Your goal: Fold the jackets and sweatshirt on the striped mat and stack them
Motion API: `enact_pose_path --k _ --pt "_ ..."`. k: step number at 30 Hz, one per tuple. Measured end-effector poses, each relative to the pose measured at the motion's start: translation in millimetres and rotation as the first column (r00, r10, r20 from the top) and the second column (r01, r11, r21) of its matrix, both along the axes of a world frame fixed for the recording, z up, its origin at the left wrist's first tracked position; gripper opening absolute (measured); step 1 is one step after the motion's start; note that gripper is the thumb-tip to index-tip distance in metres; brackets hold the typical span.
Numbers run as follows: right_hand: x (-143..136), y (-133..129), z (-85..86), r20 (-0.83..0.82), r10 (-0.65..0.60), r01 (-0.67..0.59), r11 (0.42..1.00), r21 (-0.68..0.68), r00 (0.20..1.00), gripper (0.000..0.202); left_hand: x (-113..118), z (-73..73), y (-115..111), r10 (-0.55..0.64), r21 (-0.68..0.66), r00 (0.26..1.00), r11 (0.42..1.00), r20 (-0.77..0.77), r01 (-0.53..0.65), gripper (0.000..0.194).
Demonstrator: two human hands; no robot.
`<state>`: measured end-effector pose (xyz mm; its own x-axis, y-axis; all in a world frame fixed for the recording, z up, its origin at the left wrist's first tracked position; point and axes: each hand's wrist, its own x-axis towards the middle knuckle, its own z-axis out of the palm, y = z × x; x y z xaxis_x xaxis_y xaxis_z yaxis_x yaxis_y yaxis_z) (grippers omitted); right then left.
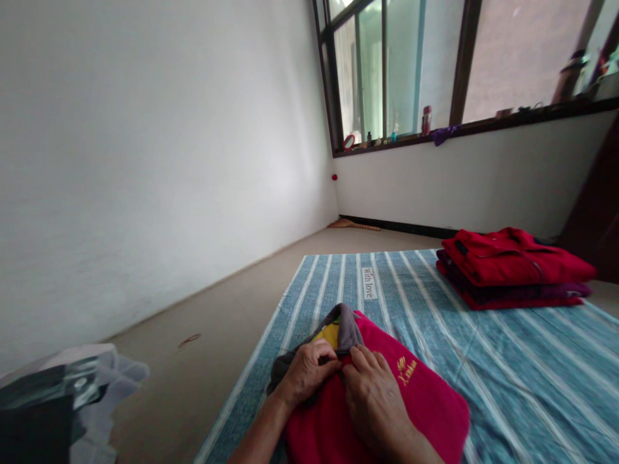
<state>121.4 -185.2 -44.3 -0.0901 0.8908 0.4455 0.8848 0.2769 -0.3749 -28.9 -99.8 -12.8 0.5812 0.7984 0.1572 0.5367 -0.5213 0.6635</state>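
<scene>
A pinkish-red collared garment [425, 386] lies on the striped blue cloth at the near edge, with gold embroidery on its chest. Its grey collar [349, 328] stands up at the far end, and a yellow lining shows inside. Just below the collar, my left hand [309, 374] pinches the front edge between thumb and fingers. Right beside it, my right hand [374, 393] has its fingers bent down onto the same edge, and the two hands almost touch. Whatever small fastening may lie between the fingertips is hidden.
A stack of folded red and purple clothes [515, 267] sits at the right on the blue striped cloth [300, 290]. Bags [91, 393] lie at lower left, beside the floor [207, 303]. A white wall rises at left. Bottles stand on the windowsill [483, 125].
</scene>
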Motion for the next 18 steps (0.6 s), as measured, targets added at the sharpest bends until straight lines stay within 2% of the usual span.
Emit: enact_pose_path --k 18 --pt "0.8 -0.3 4.9 -0.014 0.010 -0.010 1.000 -0.003 1.000 0.024 0.5 -0.5 -1.5 0.017 0.032 0.999 0.999 -0.039 -0.016 0.018"
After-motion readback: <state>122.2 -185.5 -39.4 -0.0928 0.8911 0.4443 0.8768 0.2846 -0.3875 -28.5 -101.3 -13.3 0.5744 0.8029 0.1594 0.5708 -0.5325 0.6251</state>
